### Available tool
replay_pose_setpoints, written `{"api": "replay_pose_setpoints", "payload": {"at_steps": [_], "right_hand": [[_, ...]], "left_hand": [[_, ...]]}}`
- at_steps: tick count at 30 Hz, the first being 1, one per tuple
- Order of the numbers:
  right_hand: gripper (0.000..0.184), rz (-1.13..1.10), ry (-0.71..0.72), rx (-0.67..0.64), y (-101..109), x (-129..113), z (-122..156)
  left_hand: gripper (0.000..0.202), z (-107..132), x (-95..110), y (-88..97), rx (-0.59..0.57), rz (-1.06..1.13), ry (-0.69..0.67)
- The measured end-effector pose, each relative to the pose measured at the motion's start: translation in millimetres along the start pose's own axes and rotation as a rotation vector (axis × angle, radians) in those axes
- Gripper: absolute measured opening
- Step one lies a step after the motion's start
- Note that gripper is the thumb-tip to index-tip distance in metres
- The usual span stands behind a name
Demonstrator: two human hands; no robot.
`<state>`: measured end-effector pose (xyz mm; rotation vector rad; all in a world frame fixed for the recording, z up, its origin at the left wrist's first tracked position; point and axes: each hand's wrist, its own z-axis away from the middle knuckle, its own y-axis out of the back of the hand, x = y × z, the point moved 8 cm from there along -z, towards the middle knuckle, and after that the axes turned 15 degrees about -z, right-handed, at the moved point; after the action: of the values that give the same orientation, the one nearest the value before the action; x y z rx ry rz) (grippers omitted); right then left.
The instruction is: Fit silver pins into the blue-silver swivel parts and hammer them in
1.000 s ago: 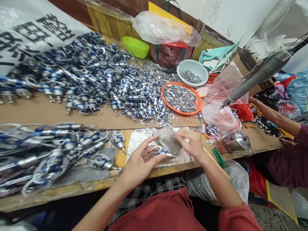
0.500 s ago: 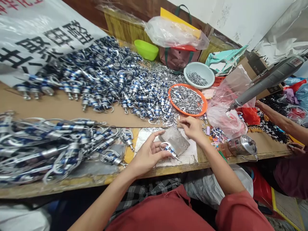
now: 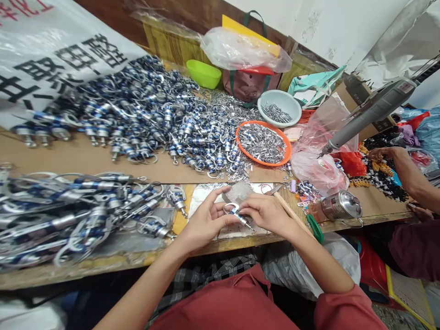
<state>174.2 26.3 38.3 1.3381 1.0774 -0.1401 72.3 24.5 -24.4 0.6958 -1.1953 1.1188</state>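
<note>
Left hand (image 3: 202,222) holds a small blue-and-silver clasp (image 3: 235,213) with a ring end, its grip pinched on the piece between thumb and fingers, just above the near edge of the desk (image 3: 103,263). Right hand (image 3: 266,211) meets it from the other side, fingertips pressed onto the same clasp at its pin end; that grip is likewise closed on the piece. The clasp sits over a grey metal block (image 3: 237,192) lying on a white sheet at desk centre.

Left of the hands, a heap of finished clasps (image 3: 79,211) covers the near desk. A larger pile of blue-and-silver clasps (image 3: 144,114) spreads across the brown cardboard behind. An orange tray (image 3: 263,142) of small silver parts stands beyond the hands, and a pale bowl (image 3: 279,107) of silver pins just behind it. A green bowl (image 3: 203,73) stands further back, near a clear plastic bag (image 3: 240,48). A grey electric screwdriver (image 3: 369,112) hangs over the right side of the desk. A steel canister (image 3: 342,206) lies on its side near the desk edge, right of the hands.

A second person's hand (image 3: 381,153) rests on black parts at far right, well apart from the work.
</note>
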Motion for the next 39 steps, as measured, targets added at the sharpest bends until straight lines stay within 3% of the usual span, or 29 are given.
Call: {"api": "replay_pose_setpoints", "payload": {"at_steps": [5, 8, 11, 14, 17, 20, 22, 24, 27, 30, 35, 39], "right_hand": [[0.017, 0.048, -0.047, 0.086, -14, 8, -6], [0.017, -0.018, -0.009, 0.167, -11, 6, -4], [0.022, -0.131, -0.004, 0.377, 18, 13, 17], [0.023, 0.012, -0.244, 0.568, 51, 45, 59], [0.034, 0.292, -0.51, 0.369, 53, 81, 94], [0.027, 0.344, -0.595, 0.255, 46, 97, 110], [0.024, 0.295, -0.518, 0.306, 46, 85, 106], [0.03, 0.235, -0.359, 0.348, 46, 56, 95], [0.042, 0.198, -0.105, 0.286, 41, 5, 79], [0.053, 0.254, 0.063, 0.304, 40, -28, 75], [0.051, 0.435, 0.004, 0.215, 25, -24, 77], [0.049, 0.414, -0.029, 0.256, 20, -17, 84]], "left_hand": [[0.079, 0, -1, 0.8, -0.013, -0.015, 0.001], [0.078, 0, -1, 1.7, -0.008, -0.011, 0.004], [0.078, 0, -1, 1.4, -0.001, -0.008, 0.023], [0.077, 0, -1, 1.1, 0.005, -0.017, 0.041], [0.077, 0, -1, 0.6, -0.002, -0.015, 0.043], [0.077, 0, -1, 1.4, -0.001, -0.015, 0.041], [0.077, 1, -1, 2.1, 0.004, -0.017, 0.041], [0.077, 1, -1, 1.6, 0.0, -0.013, 0.041], [0.078, 1, -1, 0.5, -0.001, 0.003, 0.044], [0.079, 1, -1, -0.2, 0.001, 0.017, 0.044], [0.078, 0, -1, 1.6, 0.006, -0.006, 0.03], [0.078, -3, -6, 0.8, 0.011, -0.024, 0.018]]}}
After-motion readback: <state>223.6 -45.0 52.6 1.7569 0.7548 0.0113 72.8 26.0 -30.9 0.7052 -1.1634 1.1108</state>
